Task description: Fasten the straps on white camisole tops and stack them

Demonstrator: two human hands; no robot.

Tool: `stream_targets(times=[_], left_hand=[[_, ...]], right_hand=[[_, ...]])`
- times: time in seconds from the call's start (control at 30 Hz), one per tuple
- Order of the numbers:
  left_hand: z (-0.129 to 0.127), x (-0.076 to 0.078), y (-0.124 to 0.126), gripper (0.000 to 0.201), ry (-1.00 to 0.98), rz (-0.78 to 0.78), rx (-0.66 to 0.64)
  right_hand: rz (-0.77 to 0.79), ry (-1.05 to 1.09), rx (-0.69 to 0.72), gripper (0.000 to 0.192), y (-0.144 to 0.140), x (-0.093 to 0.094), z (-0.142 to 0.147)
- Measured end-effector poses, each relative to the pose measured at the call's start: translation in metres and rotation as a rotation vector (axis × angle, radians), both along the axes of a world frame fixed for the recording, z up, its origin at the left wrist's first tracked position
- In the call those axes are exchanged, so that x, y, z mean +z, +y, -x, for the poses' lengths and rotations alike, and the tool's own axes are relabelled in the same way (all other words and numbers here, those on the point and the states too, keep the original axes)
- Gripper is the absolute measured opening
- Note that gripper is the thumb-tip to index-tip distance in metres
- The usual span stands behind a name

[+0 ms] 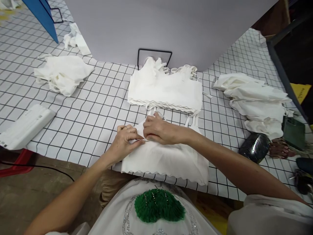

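A white strappy top (168, 160) with a scalloped hem lies flat at the near edge of the checked table (97, 111). My left hand (126, 138) pinches its upper left edge between thumb and fingers. My right hand (160, 130) presses down on the cloth just beside it, fingertips meeting the left hand at the same fold. Behind the top sits a neat stack of folded white tops (165, 89) with straps at the back.
A loose white heap (62, 75) lies at the left and another pile of white garments (256, 98) at the right. A white flat pack (24, 125) rests at the near left edge. A black shiny roll (254, 147) and dark items sit far right. A grey board (158, 26) stands behind.
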State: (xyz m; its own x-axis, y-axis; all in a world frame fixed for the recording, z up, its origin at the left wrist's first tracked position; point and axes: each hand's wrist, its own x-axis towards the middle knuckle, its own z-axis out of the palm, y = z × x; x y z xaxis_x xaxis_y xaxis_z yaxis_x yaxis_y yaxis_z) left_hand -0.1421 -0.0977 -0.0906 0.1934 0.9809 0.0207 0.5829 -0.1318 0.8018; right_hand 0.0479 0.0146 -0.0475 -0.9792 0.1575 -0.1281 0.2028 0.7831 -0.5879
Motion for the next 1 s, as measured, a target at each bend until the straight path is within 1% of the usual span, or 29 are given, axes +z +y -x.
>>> stream_targets(times=[0.17, 0.33, 0.43, 0.57, 0.67, 0.73, 0.77, 0.83, 0.93, 1.0], left_hand=[[0.000, -0.001, 0.001, 0.015, -0.002, -0.012, -0.011], [0.000, -0.001, 0.002, 0.015, 0.009, 0.008, -0.005], [0.000, -0.001, 0.002, 0.014, -0.001, 0.009, 0.000], [0.001, 0.001, 0.001, 0.017, -0.016, 0.024, 0.009], [0.002, 0.002, 0.002, 0.020, -0.019, 0.050, 0.006], [0.002, 0.003, 0.003, 0.020, -0.014, 0.068, -0.004], [0.003, 0.004, 0.004, 0.019, -0.009, 0.079, -0.009], [0.003, 0.005, 0.006, 0.016, 0.007, 0.104, -0.014], [0.001, 0.008, 0.009, 0.013, 0.049, 0.152, -0.008], [-0.001, 0.009, 0.010, 0.014, 0.085, 0.168, -0.001]], right_hand=[[-0.002, 0.014, 0.018, 0.022, 0.000, -0.001, 0.003], [0.004, 0.052, -0.008, 0.021, 0.000, -0.004, 0.004], [0.023, 0.117, -0.040, 0.020, -0.003, -0.012, 0.005], [0.019, 0.221, -0.116, 0.020, -0.013, -0.025, 0.006], [0.023, 0.219, -0.148, 0.018, -0.011, -0.028, 0.006], [0.062, 0.179, -0.159, 0.014, 0.002, -0.023, 0.006], [0.080, 0.154, -0.172, 0.015, 0.012, -0.018, 0.006], [0.089, 0.112, -0.216, 0.026, 0.036, -0.006, 0.007], [0.019, 0.091, -0.284, 0.038, 0.072, 0.016, 0.009], [-0.047, 0.097, -0.322, 0.042, 0.088, 0.028, 0.011]])
